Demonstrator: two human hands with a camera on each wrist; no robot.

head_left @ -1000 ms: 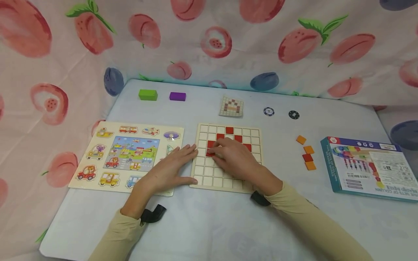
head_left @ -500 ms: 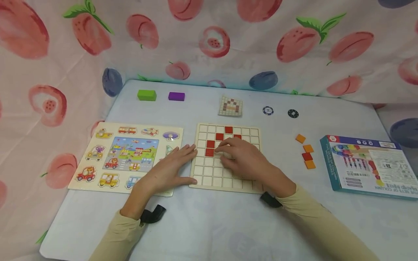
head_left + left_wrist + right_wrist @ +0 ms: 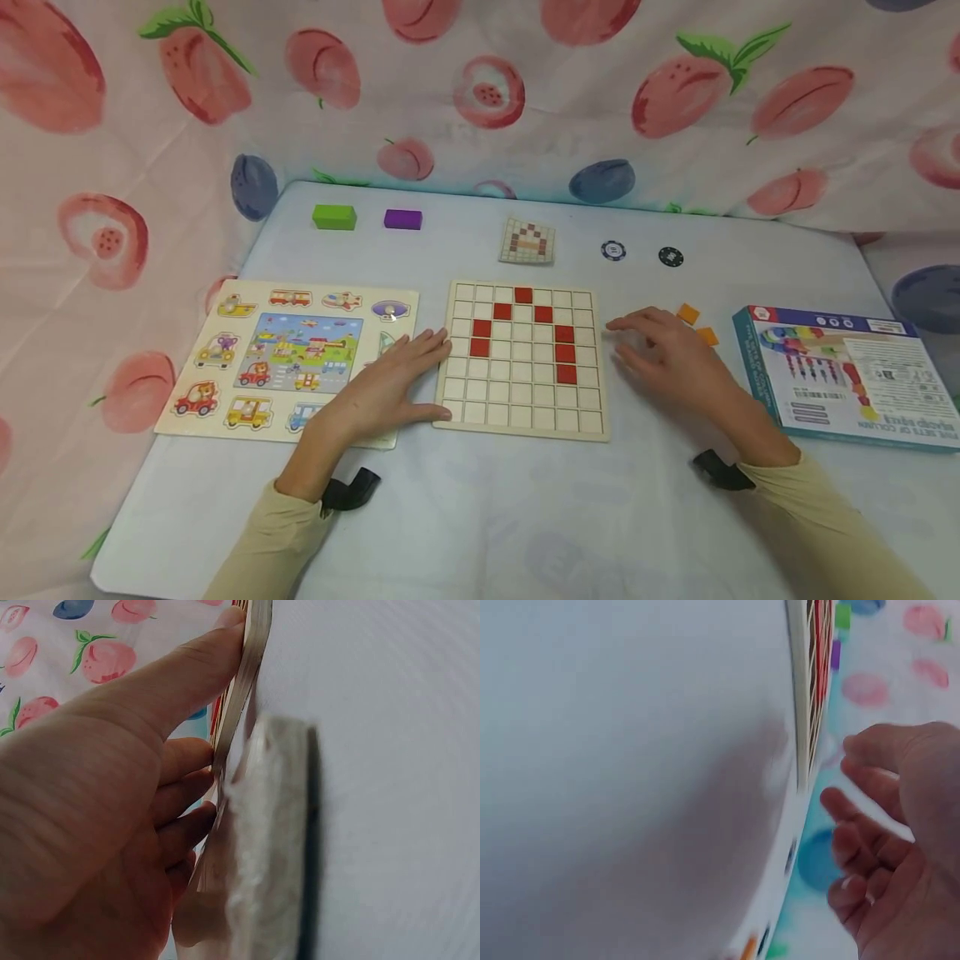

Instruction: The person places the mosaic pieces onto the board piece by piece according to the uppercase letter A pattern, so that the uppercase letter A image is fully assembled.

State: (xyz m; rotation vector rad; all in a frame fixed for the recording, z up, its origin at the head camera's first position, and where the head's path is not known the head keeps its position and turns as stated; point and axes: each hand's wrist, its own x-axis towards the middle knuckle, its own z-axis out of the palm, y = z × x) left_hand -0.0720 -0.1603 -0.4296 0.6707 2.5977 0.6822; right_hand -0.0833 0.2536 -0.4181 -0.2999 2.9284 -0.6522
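A wooden grid board (image 3: 521, 392) lies flat in the head view, several red square tiles (image 3: 566, 373) set in its cells in an arch-like outline. Against its left edge rest the fingertips and thumb of my left hand (image 3: 382, 387), fingers straight; the left wrist view shows thumb and fingers along that edge. My right hand (image 3: 671, 362) is just right of the board, fingers loosely bent and holding nothing. Beyond it show two orange square tiles (image 3: 687, 313); the hand covers the spot below them. A small pattern card (image 3: 527, 242) with a similar outline lies behind the board.
A vehicle peg puzzle (image 3: 300, 354) lies left, partly under my left hand. At the right is a flat box (image 3: 847, 379). Along the back stand a green block (image 3: 334, 217) and a purple block (image 3: 403, 220), with two round chips (image 3: 613, 250) farther right.
My right hand has lifted from the red tile at the left of the grid and moved right, off the board, towards the loose tiles. My left hand has stayed at the board's edge.
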